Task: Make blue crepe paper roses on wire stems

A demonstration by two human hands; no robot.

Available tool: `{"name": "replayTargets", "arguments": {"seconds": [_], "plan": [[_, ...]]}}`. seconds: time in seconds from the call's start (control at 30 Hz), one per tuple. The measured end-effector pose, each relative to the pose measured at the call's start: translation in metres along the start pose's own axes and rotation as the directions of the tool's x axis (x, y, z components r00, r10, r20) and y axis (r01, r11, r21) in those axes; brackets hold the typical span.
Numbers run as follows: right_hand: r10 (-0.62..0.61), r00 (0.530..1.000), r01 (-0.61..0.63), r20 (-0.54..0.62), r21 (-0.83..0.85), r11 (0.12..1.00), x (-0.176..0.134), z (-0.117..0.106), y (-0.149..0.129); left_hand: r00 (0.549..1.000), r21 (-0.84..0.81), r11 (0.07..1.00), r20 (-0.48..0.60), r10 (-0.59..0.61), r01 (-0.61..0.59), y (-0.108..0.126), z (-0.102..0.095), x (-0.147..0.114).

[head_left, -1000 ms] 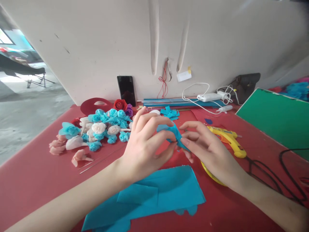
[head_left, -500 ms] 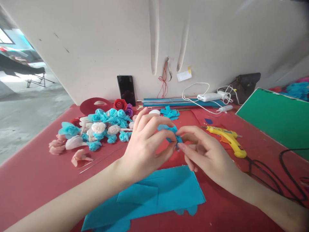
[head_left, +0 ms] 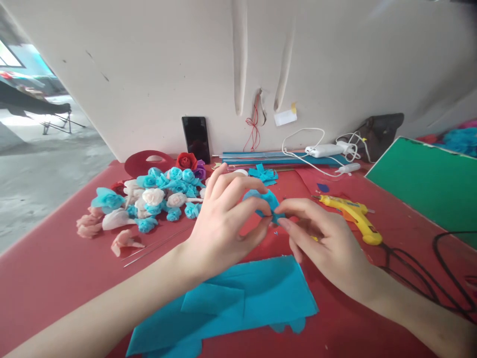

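Observation:
A small piece of blue crepe paper (head_left: 269, 200), gathered at its lower end, is pinched between my two hands above the red table. My left hand (head_left: 227, 221) closes thumb and index finger on its left side, the other fingers raised and curved. From the right, my right hand (head_left: 328, 241) grips the gathered end with thumb and index finger. Part of the piece is hidden behind the fingers. Below the hands lie flat blue crepe paper sheets (head_left: 261, 293), a smaller folded piece on top.
Several blue, white and pink paper flowers (head_left: 152, 197) are heaped at the left, near thin wires (head_left: 149, 248). A yellow glue gun (head_left: 352, 219) with a black cord lies at the right. Behind stand a phone (head_left: 196, 136), blue paper strips (head_left: 263, 174) and a green board (head_left: 428, 184).
My right hand has shifted slightly right, and more of the blue crepe paper shows between the hands. Both hands keep their pinch.

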State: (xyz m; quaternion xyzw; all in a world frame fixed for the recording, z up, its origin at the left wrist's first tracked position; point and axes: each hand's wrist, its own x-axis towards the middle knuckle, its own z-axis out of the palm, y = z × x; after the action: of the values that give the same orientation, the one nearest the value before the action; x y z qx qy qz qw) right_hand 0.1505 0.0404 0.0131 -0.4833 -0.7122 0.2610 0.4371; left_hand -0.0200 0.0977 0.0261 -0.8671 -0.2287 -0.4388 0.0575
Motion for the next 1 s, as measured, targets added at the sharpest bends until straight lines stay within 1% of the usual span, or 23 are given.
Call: {"name": "replayTargets", "arguments": {"seconds": [0.13, 0.33, 0.53, 0.7, 0.83, 1.0], "plan": [[-0.010, 1.000, 0.010, -0.011, -0.007, 1.000, -0.001, -0.001, 0.001, 1.000, 0.007, 1.000, -0.001, -0.005, 0.005, -0.001, 0.000, 0.001], [-0.015, 0.999, 0.016, -0.037, 0.014, 1.000, 0.000, -0.003, 0.002, 1.000, 0.031, 0.999, -0.018, 0.023, -0.023, -0.005, 0.000, 0.001], [0.002, 0.999, 0.001, -0.041, 0.085, 0.996, 0.003, -0.005, 0.000, 1.000, -0.001, 1.000, -0.010, 0.009, -0.009, -0.007, -0.003, 0.002], [0.031, 0.999, -0.029, -0.007, 0.155, 0.987, 0.006, -0.008, -0.002, 1.000, -0.070, 0.997, -0.004, 0.026, -0.027, -0.008, -0.005, 0.002], [0.055, 0.998, -0.058, 0.022, 0.225, 0.973, 0.007, -0.011, -0.002, 0.999, -0.035, 0.999, -0.007, 0.036, -0.036, -0.009, -0.006, 0.002], [0.125, 0.988, -0.148, 0.092, 0.309, 0.939, 0.008, -0.012, -0.002, 0.998, -0.006, 0.999, -0.033, 0.046, -0.046, -0.010, -0.006, 0.004]]}}
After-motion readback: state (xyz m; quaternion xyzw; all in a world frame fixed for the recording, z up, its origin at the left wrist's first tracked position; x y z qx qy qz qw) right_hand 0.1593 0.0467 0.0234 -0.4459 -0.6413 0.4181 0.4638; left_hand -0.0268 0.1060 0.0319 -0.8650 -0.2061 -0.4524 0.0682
